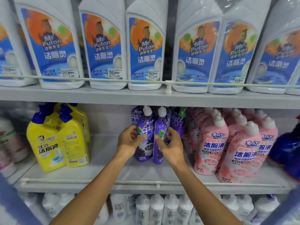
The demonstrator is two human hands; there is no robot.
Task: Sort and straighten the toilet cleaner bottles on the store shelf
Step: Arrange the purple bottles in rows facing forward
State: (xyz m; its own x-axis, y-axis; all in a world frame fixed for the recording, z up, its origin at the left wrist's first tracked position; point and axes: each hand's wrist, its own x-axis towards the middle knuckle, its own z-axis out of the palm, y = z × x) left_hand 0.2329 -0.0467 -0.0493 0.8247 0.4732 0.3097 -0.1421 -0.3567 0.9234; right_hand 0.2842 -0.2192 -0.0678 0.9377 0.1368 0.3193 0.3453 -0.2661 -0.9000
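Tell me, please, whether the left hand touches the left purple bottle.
Touching. Head view: the left hand grips the left purple bottle, thumb across its front.

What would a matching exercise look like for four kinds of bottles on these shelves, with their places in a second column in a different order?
Column A
1. white bottles
2. yellow spray bottles
3. purple bottles
4. pink bottles

Column B
a. on the middle shelf, to the right of both hands
b. on the upper shelf, behind its rail
c. gripped by the left hand and the right hand
d. on the middle shelf, to the left of both hands

Pairs: 1-b, 2-d, 3-c, 4-a
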